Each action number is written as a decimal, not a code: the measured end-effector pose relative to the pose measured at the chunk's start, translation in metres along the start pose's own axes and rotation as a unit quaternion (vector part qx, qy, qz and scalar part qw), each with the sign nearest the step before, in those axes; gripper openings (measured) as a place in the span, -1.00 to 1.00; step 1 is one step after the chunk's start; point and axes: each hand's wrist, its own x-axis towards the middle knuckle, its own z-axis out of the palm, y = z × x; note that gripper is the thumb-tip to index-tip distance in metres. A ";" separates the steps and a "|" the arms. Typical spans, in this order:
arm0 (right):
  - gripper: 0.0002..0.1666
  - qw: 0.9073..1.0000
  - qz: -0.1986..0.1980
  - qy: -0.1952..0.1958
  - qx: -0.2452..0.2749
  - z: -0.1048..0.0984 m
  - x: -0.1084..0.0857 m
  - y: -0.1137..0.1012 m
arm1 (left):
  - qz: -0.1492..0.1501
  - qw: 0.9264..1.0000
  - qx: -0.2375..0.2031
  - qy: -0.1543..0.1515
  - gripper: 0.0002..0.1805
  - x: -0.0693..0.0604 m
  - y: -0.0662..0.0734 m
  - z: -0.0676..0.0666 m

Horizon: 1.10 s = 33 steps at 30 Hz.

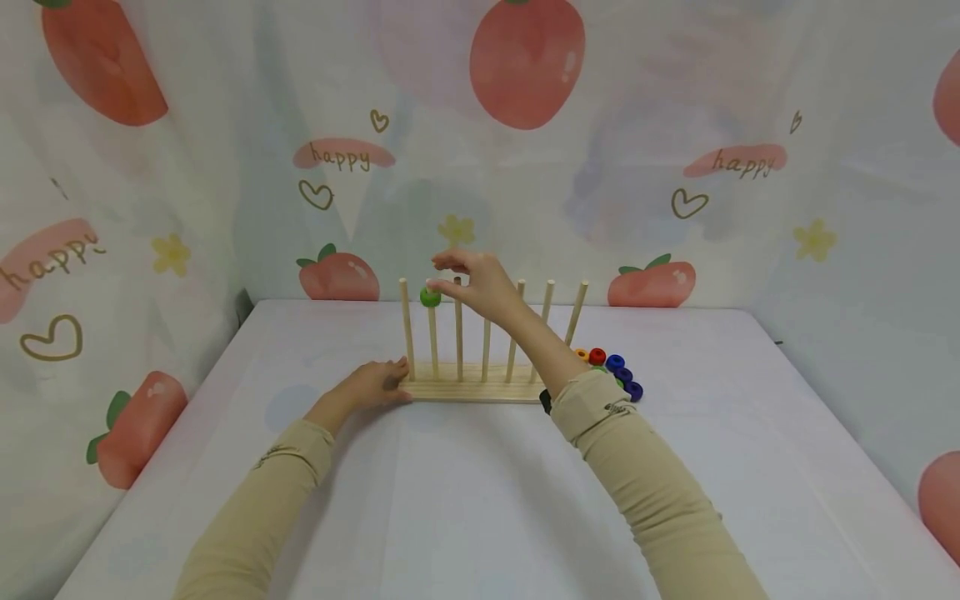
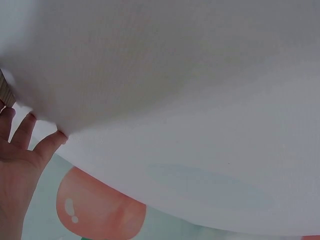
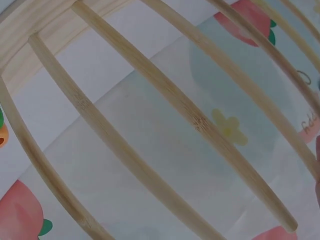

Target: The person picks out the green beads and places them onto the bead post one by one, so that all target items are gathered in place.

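A wooden peg rack (image 1: 465,390) with several upright pegs stands mid-table in the head view. My left hand (image 1: 372,383) holds its left end, thumb at the front edge and fingers towards the back. In the left wrist view, that hand's fingers (image 2: 47,145) are spread, with a corner of the rack (image 2: 6,92) at the edge. A green bead (image 1: 430,297) sits near the top of the second peg from the left. Just beside it is my right hand (image 1: 483,287), thumb and fingers apart with nothing visible between them. The right wrist view shows mostly pegs (image 3: 165,82).
Several coloured beads, among them a red bead (image 1: 597,357) and a purple bead (image 1: 633,392), lie at the rack's right end, partly behind my right forearm. A white cloth covers the table (image 1: 465,500). A fruit-patterned curtain (image 1: 525,200) rises behind and at both sides.
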 end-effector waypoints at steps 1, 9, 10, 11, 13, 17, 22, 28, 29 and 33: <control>-0.55 1.000 0.002 -0.001 0.001 0.000 0.000 0.000 | 0.001 1.000 0.003 0.000 -0.27 0.000 0.000 0.000; -0.58 1.000 0.002 -0.004 0.010 -0.001 -0.001 -0.001 | 0.007 1.000 0.008 0.008 -0.29 -0.002 0.001 0.000; -0.58 1.000 0.002 -0.004 0.010 -0.001 -0.001 -0.001 | 0.007 1.000 0.007 0.008 -0.28 -0.002 0.001 0.000; -0.59 1.000 0.002 -0.002 0.011 -0.001 -0.002 -0.001 | 0.009 1.000 0.007 0.009 -0.28 -0.002 0.001 0.000; -0.59 1.000 0.003 0.000 0.012 -0.001 -0.002 -0.001 | 0.011 1.000 0.005 0.009 -0.29 -0.001 0.001 0.001; -0.60 1.000 -0.002 0.004 0.025 -0.003 -0.003 -0.001 | 0.017 1.000 0.006 0.013 -0.30 -0.001 0.001 0.001; -0.61 0.998 -0.024 0.011 0.056 -0.005 -0.009 -0.002 | 0.025 1.000 0.011 0.015 -0.32 0.000 0.003 -0.002; -0.63 0.997 -0.046 0.026 0.060 -0.006 -0.018 0.000 | 0.023 0.999 0.010 0.021 -0.31 -0.001 0.004 -0.004; -0.63 0.997 -0.048 0.029 0.059 -0.007 -0.020 0.001 | 0.021 1.000 0.006 0.021 -0.31 -0.001 0.004 -0.004; -0.65 0.996 -0.053 0.039 0.061 -0.010 -0.028 0.001 | 0.017 0.999 -0.006 0.026 -0.30 -0.001 0.003 -0.003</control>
